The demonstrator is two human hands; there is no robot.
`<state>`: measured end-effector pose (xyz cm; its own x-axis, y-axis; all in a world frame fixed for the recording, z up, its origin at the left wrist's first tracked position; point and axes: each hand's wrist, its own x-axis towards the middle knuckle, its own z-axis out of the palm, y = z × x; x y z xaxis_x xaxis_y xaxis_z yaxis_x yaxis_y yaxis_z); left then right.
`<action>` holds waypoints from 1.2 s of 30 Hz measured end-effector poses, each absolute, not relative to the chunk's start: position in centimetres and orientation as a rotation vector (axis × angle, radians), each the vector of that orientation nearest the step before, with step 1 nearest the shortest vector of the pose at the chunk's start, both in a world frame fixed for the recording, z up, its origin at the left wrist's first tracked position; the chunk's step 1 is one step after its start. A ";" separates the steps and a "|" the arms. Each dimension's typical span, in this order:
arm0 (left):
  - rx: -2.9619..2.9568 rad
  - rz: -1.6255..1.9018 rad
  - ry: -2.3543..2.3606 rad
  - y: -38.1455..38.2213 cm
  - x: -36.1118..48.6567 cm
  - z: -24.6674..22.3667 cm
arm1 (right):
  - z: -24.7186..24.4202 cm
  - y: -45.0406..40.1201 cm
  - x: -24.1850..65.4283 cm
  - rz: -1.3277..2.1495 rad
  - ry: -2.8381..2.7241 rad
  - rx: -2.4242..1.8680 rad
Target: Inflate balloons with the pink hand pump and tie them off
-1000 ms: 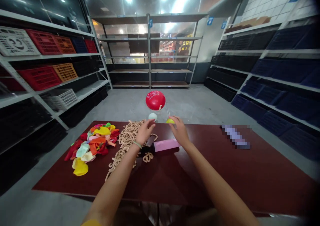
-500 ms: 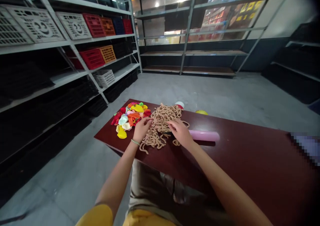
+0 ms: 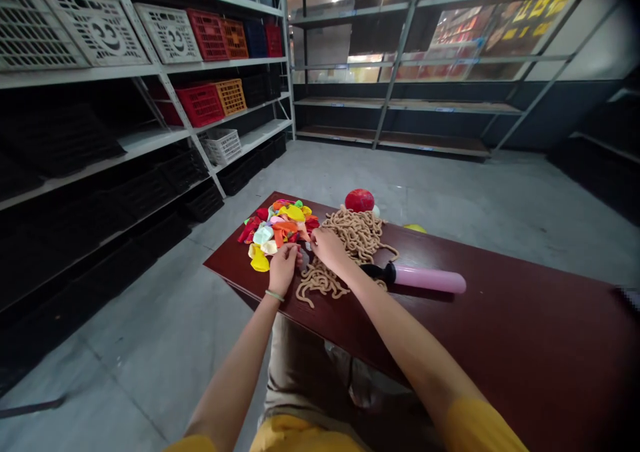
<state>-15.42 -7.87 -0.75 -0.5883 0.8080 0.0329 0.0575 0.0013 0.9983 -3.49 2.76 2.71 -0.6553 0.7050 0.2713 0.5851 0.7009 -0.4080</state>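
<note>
Several limp balloons (image 3: pixel 263 234) in mixed colours lie heaped at the table's left end. Beside them spreads a tangled pile of tan cord (image 3: pixel 357 232). My right hand (image 3: pixel 330 249) reaches across the cord, its fingertips pinched on a peach balloon (image 3: pixel 303 231) at the heap's right edge. Close by, my left hand (image 3: pixel 284 269) is held with curled fingers near a yellow balloon (image 3: pixel 259 260); whatever it holds is hidden. Right of the cord lies a pink balloon pump (image 3: pixel 430 279) with a black end, partly behind my right forearm.
The dark red table (image 3: pixel 520 319) stretches off to the right. A round red balloon (image 3: pixel 359 200) shows at its far edge, with a yellow one (image 3: pixel 415 228) farther right. Shelves with plastic crates (image 3: pixel 167 33) line the left; a metal rack (image 3: pixel 400 105) stands behind.
My right hand has moved left, from over the cord to the balloon heap. The pump's black end has come into sight. More of the red balloon shows, and the view has shifted.
</note>
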 end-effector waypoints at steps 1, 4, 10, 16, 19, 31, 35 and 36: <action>0.917 1.624 1.702 -7.9 -15.4 -0.7 | 3.0 2.8 -3.0 0.419 -2.487 -0.992; 0.964 1.504 1.642 -7.7 -14.7 -0.2 | 4.2 2.7 -0.9 0.479 -2.457 -0.946; 0.723 1.429 1.263 -5.8 -10.7 2.0 | 6.4 1.4 3.3 0.729 -2.309 -0.793; 0.581 1.640 1.030 -3.9 -6.6 4.1 | 6.4 0.2 8.3 0.751 -2.213 -0.853; 0.559 1.621 0.872 -3.3 -5.3 5.0 | 6.1 0.7 12.6 0.545 -2.234 -0.961; 0.539 1.543 0.604 2.7 -3.4 5.0 | 1.6 2.0 23.8 0.074 -2.633 -1.199; 0.524 1.707 0.687 3.5 -5.4 4.4 | 1.7 2.0 24.3 -0.101 -2.592 -1.227; 0.509 1.758 0.702 3.6 -5.9 4.2 | 1.9 1.9 24.4 -0.125 -2.564 -1.240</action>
